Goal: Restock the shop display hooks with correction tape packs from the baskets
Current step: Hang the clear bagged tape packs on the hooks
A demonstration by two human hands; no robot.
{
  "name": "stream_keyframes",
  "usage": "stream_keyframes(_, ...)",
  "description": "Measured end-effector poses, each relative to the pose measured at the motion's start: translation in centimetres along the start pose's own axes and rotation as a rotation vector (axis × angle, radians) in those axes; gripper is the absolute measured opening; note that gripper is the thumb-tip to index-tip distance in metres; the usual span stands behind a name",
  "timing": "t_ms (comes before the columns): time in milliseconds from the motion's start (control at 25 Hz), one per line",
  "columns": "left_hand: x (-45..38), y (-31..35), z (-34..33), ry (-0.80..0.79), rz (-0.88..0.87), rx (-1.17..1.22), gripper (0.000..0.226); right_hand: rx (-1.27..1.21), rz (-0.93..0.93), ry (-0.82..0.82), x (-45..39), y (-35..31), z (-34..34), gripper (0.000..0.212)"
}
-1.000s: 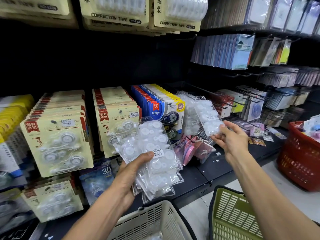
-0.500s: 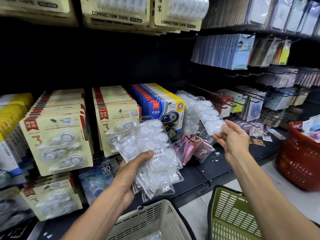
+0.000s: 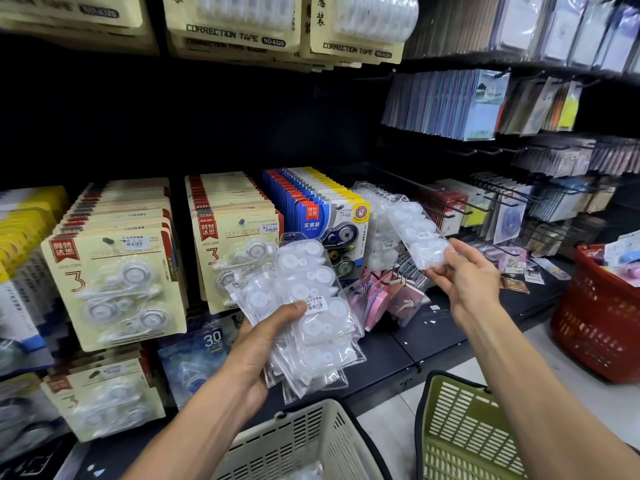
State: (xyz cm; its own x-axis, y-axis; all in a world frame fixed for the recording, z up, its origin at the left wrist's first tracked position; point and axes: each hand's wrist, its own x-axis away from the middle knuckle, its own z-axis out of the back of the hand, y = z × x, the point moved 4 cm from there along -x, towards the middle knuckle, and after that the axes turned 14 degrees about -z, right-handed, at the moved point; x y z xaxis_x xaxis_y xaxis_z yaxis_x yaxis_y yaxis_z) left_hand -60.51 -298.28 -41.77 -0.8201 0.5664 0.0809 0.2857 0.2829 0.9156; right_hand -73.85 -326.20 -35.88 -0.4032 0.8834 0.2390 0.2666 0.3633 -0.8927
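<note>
— Anything moved in the last second? Barely: the right hand has eased its single clear pack a touch closer to the hanging clear packs beside the blue-carded row.

— So it's not on the hook yet?

— Not that I can see (the hook tip itself is lost behind the plastic). I'd say it's about to be threaded on, so the restocking is mid-way, with plenty left to hang.

— How's that hand holding it?

— Fingers and thumb pinch the pack's lower end, arm stretched forward, pack tilted up towards the display.

— And the other?

— The left hand grips a fanned bundle of clear packs, thumb across the front, fingers curled behind, held above the cream basket. The green basket sits just right of it.
</note>
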Motion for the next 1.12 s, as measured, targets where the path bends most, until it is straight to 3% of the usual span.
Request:
stream_keyframes(200,-0.2,-0.3,0.1,-0.003,-0.004,0.009,0.105,0.061,-0.005,-0.035,-0.1,-0.1,-0.6,0.036)
stream_keyframes(480,-0.5,-0.4,0.6,0.004,-0.008,-0.005,0.109,0.542,0.184,-0.027,-0.9,0.9,-3.1,0.044)
stream_keyframes(680,-0.2,-0.2,1.3,0.033,-0.006,-0.014,0.123,0.599,0.086,0.033,-3.3,2.7,-4.1,0.047)
stream_keyframes(880,0.4,0.4,1.9,0.010,0.005,0.012,0.109,0.719,0.035,-0.005,-5.0,4.6,-4.7,0.048)
stream_keyframes(1000,0.5,0.8,2.1,0.013,-0.012,0.025,0.104,0.728,-0.103,-0.086,-5.0,6.0,-4.5,0.058)
stream_keyframes(1120,0.2,1.0,2.1,0.053,-0.051,0.026,0.109,0.762,-0.091,-0.125,-1.8,5.2,-5.9,0.037)
